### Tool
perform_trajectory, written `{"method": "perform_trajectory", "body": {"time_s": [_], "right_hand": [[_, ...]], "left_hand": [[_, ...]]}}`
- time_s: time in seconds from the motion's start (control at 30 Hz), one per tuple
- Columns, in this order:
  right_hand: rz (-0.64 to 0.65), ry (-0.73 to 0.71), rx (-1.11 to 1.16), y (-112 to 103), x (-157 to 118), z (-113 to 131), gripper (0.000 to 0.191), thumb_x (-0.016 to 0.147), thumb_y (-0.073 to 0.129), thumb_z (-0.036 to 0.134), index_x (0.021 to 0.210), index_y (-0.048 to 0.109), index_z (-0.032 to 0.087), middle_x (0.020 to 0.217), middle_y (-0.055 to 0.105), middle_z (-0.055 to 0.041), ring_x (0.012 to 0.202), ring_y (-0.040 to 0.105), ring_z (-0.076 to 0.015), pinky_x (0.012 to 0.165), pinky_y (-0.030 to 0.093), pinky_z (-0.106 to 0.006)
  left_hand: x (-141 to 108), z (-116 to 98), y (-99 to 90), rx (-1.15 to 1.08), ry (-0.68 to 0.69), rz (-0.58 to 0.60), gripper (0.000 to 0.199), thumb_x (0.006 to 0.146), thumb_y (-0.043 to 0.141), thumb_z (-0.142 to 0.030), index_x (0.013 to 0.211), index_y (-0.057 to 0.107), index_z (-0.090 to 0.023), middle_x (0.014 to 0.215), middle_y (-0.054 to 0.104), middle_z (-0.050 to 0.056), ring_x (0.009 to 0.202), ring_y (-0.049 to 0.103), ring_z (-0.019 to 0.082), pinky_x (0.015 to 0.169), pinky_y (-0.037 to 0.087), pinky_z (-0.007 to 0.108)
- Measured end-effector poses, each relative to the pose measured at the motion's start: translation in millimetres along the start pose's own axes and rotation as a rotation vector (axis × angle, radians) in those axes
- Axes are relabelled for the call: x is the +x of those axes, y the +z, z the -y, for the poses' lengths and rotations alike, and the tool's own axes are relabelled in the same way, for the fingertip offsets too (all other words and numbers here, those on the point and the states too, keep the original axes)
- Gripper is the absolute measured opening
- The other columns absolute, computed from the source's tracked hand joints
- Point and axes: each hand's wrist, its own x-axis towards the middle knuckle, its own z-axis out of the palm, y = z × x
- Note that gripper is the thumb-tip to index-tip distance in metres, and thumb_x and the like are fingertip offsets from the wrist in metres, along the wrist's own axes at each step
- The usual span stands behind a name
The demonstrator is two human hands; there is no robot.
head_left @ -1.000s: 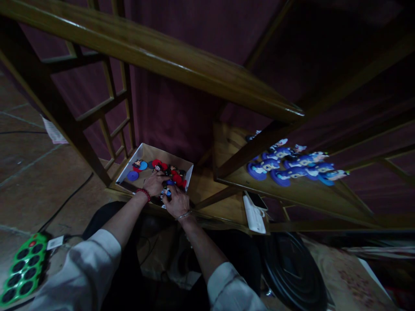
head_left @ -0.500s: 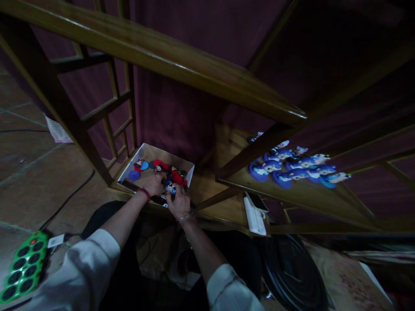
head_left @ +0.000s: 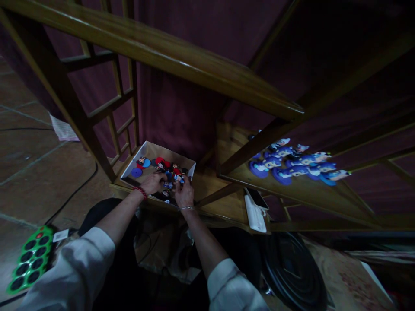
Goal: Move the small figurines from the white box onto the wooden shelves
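Note:
A shallow white box [head_left: 129,173] on the low wooden shelf holds several small figurines with red, blue and black parts. My left hand [head_left: 154,183], with a red bead bracelet, reaches into the box with curled fingers among the figurines; what its fingertips hold, if anything, is hidden. My right hand [head_left: 184,192], wearing a thin bracelet, is at the box's right side, its fingers closed on a light-blue and white figurine [head_left: 178,178]. A purple disc [head_left: 136,172] lies at the box's left, below a figurine on a light-blue base [head_left: 143,162].
Several blue-purple figurines [head_left: 291,172] stand on a raised shelf at right. A phone [head_left: 257,199] and a white object [head_left: 255,215] lie on the low shelf. Wooden bars [head_left: 162,49] cross overhead. A green power strip [head_left: 31,260] and a coiled black hose [head_left: 293,272] are below.
My right hand has moved slightly up and right inside the box, with the light-blue figurine. My left hand stays near its place. The view has shifted slightly.

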Motion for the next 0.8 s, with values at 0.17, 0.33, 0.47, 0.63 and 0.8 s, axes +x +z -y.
{"method": "perform_trajectory", "body": {"time_s": [0.17, 0.33, 0.47, 0.63, 0.8], "right_hand": [[0.087, 0.030, 0.068, 0.2, 4.9, -1.6, 0.029, 0.084, 0.041, 0.032, 0.111, 0.048, 0.022, 0.077, 0.066, -0.0007, 0.056, 0.061, -0.0122, 0.056, 0.046, -0.020], [0.120, 0.124, 0.262, 6.3, 11.2, -5.7, 0.028, 0.082, 0.043, 0.031, 0.110, 0.047, 0.024, 0.080, 0.065, 0.0010, 0.053, 0.060, -0.0104, 0.047, 0.048, -0.019], [0.146, 0.242, 0.423, 7.4, 15.3, -9.2, 0.028, 0.080, 0.045, 0.032, 0.108, 0.046, 0.026, 0.078, 0.065, 0.0018, 0.058, 0.063, -0.0124, 0.046, 0.050, -0.021], [0.119, 0.289, 0.599, 3.4, 14.9, -7.9, 0.028, 0.078, 0.048, 0.034, 0.104, 0.047, 0.026, 0.087, 0.064, 0.0011, 0.067, 0.065, -0.0132, 0.051, 0.053, -0.023], [0.107, 0.308, 0.650, 2.7, 14.1, -7.5, 0.031, 0.076, 0.049, 0.037, 0.104, 0.046, 0.025, 0.093, 0.062, 0.0007, 0.070, 0.065, -0.0128, 0.052, 0.054, -0.022]], "left_hand": [[-0.7, 3.4, 0.7, 0.087, -0.007, -0.010, 0.027, 0.070, 0.053, -0.019, 0.096, 0.060, -0.020, 0.102, 0.058, 0.006, 0.097, 0.053, 0.016, 0.084, 0.039, 0.024], [-2.1, -2.4, -0.8, 0.111, -0.045, 0.020, 0.024, 0.067, 0.056, -0.023, 0.090, 0.062, -0.020, 0.100, 0.059, 0.006, 0.098, 0.052, 0.019, 0.083, 0.040, 0.026], [-1.7, -9.7, -2.7, 0.145, -0.064, 0.019, 0.025, 0.069, 0.051, -0.021, 0.092, 0.061, -0.021, 0.099, 0.060, 0.006, 0.091, 0.055, 0.018, 0.075, 0.042, 0.025], [1.0, -12.1, 2.1, 0.157, -0.106, 0.030, 0.031, 0.072, 0.048, -0.021, 0.101, 0.058, -0.027, 0.094, 0.062, 0.003, 0.085, 0.057, 0.016, 0.070, 0.042, 0.024], [5.6, -17.3, 6.3, 0.180, -0.114, 0.009, 0.034, 0.072, 0.046, -0.017, 0.102, 0.059, -0.028, 0.098, 0.062, 0.003, 0.087, 0.058, 0.016, 0.071, 0.043, 0.024]]}}
